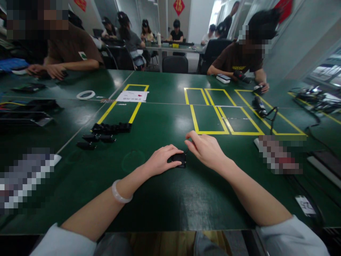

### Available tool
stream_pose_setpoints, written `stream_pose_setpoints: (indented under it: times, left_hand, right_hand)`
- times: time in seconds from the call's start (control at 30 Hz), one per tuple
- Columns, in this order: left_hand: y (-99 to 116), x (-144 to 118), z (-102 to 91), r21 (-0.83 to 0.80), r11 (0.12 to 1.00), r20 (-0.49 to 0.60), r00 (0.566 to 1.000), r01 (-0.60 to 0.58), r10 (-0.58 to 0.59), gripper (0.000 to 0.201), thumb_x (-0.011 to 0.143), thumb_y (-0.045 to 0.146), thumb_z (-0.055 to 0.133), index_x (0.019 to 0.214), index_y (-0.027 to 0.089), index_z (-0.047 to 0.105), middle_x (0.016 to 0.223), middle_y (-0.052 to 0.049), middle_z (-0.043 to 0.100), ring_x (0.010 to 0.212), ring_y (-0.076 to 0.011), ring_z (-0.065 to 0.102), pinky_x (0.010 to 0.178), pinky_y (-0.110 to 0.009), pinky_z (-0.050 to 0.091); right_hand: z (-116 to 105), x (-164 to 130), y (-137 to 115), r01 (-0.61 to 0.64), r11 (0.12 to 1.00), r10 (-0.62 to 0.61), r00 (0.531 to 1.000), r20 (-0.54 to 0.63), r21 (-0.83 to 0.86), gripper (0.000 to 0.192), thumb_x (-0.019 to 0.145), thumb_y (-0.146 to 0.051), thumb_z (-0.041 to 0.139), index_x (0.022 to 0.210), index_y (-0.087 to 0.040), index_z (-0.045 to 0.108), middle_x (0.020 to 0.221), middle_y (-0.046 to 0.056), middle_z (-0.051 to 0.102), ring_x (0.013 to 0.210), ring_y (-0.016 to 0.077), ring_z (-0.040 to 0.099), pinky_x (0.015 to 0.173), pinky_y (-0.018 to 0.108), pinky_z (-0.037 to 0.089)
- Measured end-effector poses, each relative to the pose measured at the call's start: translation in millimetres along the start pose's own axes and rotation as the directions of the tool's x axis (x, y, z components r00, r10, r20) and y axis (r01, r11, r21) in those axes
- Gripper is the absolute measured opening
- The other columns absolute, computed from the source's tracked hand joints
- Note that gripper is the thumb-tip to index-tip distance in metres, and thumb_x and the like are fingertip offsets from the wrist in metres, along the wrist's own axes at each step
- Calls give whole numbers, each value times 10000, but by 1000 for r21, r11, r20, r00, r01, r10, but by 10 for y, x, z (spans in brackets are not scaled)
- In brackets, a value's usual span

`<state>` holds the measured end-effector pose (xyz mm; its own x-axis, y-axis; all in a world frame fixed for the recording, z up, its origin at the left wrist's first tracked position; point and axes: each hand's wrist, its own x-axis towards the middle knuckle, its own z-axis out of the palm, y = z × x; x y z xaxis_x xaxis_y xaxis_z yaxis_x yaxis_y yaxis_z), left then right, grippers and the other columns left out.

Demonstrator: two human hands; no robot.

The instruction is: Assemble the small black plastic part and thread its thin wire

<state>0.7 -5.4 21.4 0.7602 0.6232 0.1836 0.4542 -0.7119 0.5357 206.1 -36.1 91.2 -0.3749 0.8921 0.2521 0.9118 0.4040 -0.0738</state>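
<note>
A small black boxy part (180,159) rests on the green table (160,199) in front of me. My left hand (161,160) lies over its left side and grips it, a pale bracelet on the wrist. My right hand (206,148) hovers just right of the part, thumb and forefinger pinched together near its top right corner; what they pinch is too small to tell.
Several similar black parts (106,131) lie in rows to the left. Yellow taped rectangles (213,113) mark the table ahead. A tape roll (85,94) and a paper sheet (132,96) lie further back. Cables and devices (262,108) sit right. Other people sit around the tables.
</note>
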Motion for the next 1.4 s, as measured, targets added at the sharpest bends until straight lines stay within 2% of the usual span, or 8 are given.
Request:
stream_pose_setpoints:
  times: [0.33,0.43,0.57,0.77,0.93,1.03,1.2,1.4]
  left_hand:
    - [4,6,-7,8,1000,3,1000,-4,4,367,896,393,550,1225,230,558,1124,-61,591,1057,-214,559,938,-339,443]
    - [2,7,-10,14,1000,7,1000,-3,3,369,899,400,543,1228,233,556,1125,-62,587,1050,-213,561,928,-336,447]
    - [-5,6,-4,7,1000,8,1000,5,-5,364,897,398,548,1223,239,563,1123,-61,584,1054,-215,559,921,-333,451]
    - [-2,8,2,-8,1000,-8,1000,-10,10,368,896,403,546,1223,234,565,1103,-63,593,1032,-209,569,928,-333,449]
    - [14,8,-11,-14,1000,-3,1000,-3,3,359,895,392,550,1216,234,569,1117,-66,591,1041,-215,569,918,-332,454]
    - [11,8,-13,-14,1000,-2,1000,-3,3,359,896,395,547,1216,235,569,1109,-65,593,1043,-216,569,924,-331,452]
    - [-4,7,-8,-6,1000,-1,1000,-2,2,369,896,400,546,1224,232,561,1108,-62,591,1044,-216,565,927,-335,448]
    - [-1,5,-13,-7,1000,8,1000,-2,2,362,899,396,546,1226,243,558,1133,-61,584,1055,-218,562,922,-334,449]
  right_hand:
    - [17,-4,13,17,999,-18,1000,-24,-29,360,968,-425,289,947,-189,561,700,22,662,626,145,592,583,256,265]
    - [30,2,17,-6,997,4,1000,-24,-71,344,975,-347,257,954,-191,563,700,26,666,620,143,585,574,264,248]
    - [11,-7,7,11,1000,-12,999,-31,-20,273,955,-265,287,1039,-180,532,766,26,683,670,141,603,613,255,284]
    - [-7,-9,6,-1,999,1,1000,-1,-50,360,971,-393,262,950,-184,554,730,38,671,658,150,592,585,261,257]
    - [15,1,13,-13,999,12,1000,-18,-46,308,967,-290,260,1016,-181,544,749,35,677,651,141,586,593,257,264]
    - [5,-6,12,13,1000,-13,999,-42,5,304,969,-315,269,1032,-179,534,788,35,682,678,139,593,616,250,285]
    - [7,-4,18,3,998,-4,1000,-20,-67,388,975,-401,251,914,-192,572,701,31,659,637,152,579,590,263,257]
    - [24,-9,10,-14,1000,13,997,-77,-12,294,949,-258,292,1121,-173,515,751,20,674,646,148,597,625,252,299]
